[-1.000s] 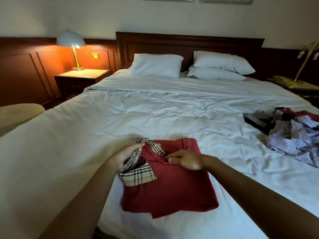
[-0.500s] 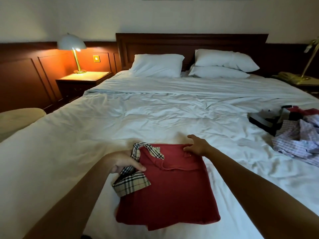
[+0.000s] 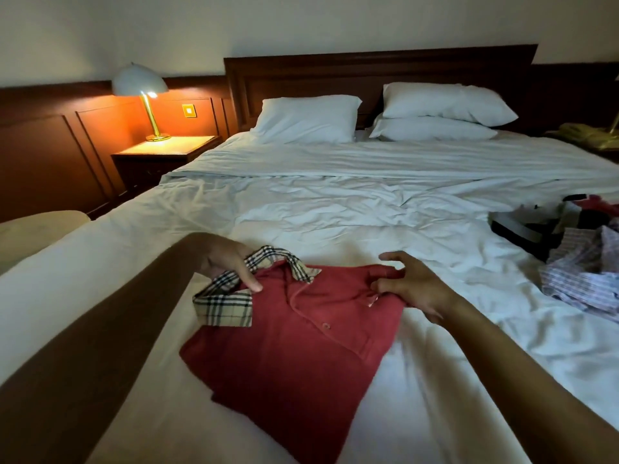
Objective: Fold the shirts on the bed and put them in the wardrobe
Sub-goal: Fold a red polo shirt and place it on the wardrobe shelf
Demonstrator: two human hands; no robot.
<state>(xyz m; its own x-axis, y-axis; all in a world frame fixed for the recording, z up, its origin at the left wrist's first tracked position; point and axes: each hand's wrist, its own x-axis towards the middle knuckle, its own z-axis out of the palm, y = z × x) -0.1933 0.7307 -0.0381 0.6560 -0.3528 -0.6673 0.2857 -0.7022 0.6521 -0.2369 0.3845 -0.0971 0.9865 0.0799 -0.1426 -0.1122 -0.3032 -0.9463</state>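
Note:
A folded red polo shirt point(image 3: 294, 356) with a beige plaid collar point(image 3: 231, 301) lies on the white bed point(image 3: 335, 209) close in front of me. My left hand point(image 3: 227, 259) grips the plaid collar at the shirt's upper left, thumb pressed on top. My right hand point(image 3: 412, 283) pinches the shirt's upper right corner, the other fingers spread above it. A heap of unfolded shirts point(image 3: 582, 262), one in pale checks, lies at the bed's right side.
Three white pillows point(image 3: 308, 118) lean against the dark wooden headboard point(image 3: 368, 72). A lit lamp point(image 3: 140, 85) stands on the nightstand point(image 3: 164, 152) to the left. A cream seat point(image 3: 37, 229) shows at the left edge. No wardrobe is in view.
The shirt has been turned and now lies at an angle. My left hand has shifted up along the collar; my right hand has moved to the upper right corner and pinches it.

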